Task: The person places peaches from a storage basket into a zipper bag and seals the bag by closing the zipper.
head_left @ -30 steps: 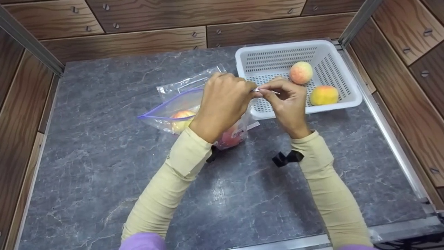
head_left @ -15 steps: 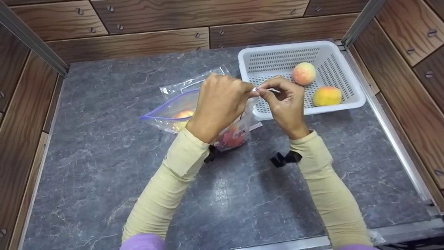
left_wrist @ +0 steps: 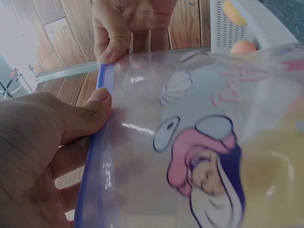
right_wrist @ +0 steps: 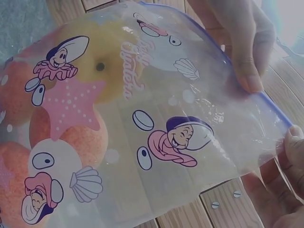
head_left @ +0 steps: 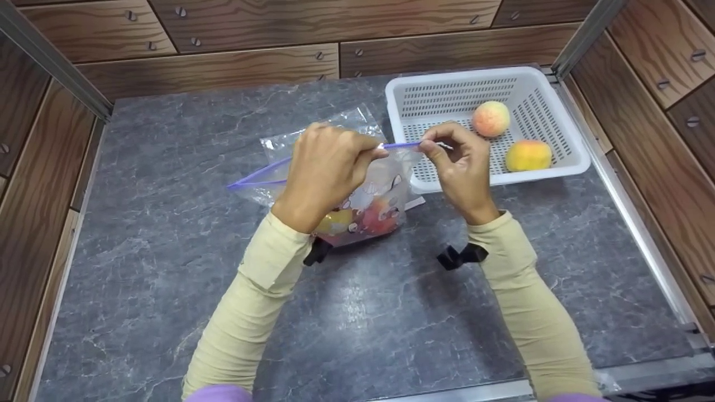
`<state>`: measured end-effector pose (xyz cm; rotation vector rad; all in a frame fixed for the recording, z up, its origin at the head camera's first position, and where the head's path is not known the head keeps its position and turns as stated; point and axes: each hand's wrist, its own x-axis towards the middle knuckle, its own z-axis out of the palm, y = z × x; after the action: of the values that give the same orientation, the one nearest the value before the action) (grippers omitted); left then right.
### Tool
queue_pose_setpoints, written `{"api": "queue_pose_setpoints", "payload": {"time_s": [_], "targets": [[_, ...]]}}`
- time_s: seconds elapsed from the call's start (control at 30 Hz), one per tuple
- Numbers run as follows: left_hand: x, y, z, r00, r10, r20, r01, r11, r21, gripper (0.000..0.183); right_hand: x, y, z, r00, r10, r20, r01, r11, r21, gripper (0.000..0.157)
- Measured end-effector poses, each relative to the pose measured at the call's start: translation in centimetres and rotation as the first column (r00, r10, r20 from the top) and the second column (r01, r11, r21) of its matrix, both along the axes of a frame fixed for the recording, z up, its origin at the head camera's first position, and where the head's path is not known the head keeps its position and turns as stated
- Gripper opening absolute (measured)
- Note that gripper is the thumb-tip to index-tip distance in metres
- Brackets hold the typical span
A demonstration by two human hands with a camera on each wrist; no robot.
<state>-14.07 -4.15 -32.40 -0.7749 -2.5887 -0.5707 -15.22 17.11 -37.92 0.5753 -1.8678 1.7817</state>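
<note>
Zip bag (head_left: 382, 181), pinched, beneath left hand (head_left: 328, 170)

A clear plastic bag (right_wrist: 156, 185) spreads across the right wrist view, its purple-blue zip strip (right_wrist: 280, 113) running along the upper right edge, where the left hand (right_wrist: 240, 35) pinches it from above and the right hand (right_wrist: 280, 194) grips near the corner at the right. Through the plastic, at left, show a yellow fruit (right_wrist: 114, 52) with a dark spot and orange-red fruits (right_wrist: 95, 137), overlaid by a printed pink starfish (right_wrist: 69, 104), smiling cartoon shells (right_wrist: 178, 140) and pink lettering (right_wrist: 131, 69). Wood-patterned boards (right_wrist: 228, 216) with screws (right_wrist: 215, 205) appear below.
</note>
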Motion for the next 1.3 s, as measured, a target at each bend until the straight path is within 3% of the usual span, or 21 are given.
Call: {"api": "queue_pose_setpoints", "payload": {"time_s": [0.43,0.63,1.3], "targets": [[0.3,-3.3,-0.9,0.999,0.028,-0.03,-0.026,0.998,0.061,0.032,-0.1,-0.1,-0.1,1.0,-0.004,0.018,0.004,1.0,-0.001,0.005],[0.5,-4.9,-1.3,0.997,0.065,-0.035,-0.062,0.994,0.091,0.022,-0.2,0.1,-0.1,1.0,-0.009,0.027,0.01,1.0,-0.026,0.012],[1.1,-9.0,-2.1,0.989,0.148,0.02,-0.149,0.976,0.157,0.014,-0.3,1.3,-0.5,0.998,-0.048,0.037,0.049,0.999,-0.021,0.015]]}}
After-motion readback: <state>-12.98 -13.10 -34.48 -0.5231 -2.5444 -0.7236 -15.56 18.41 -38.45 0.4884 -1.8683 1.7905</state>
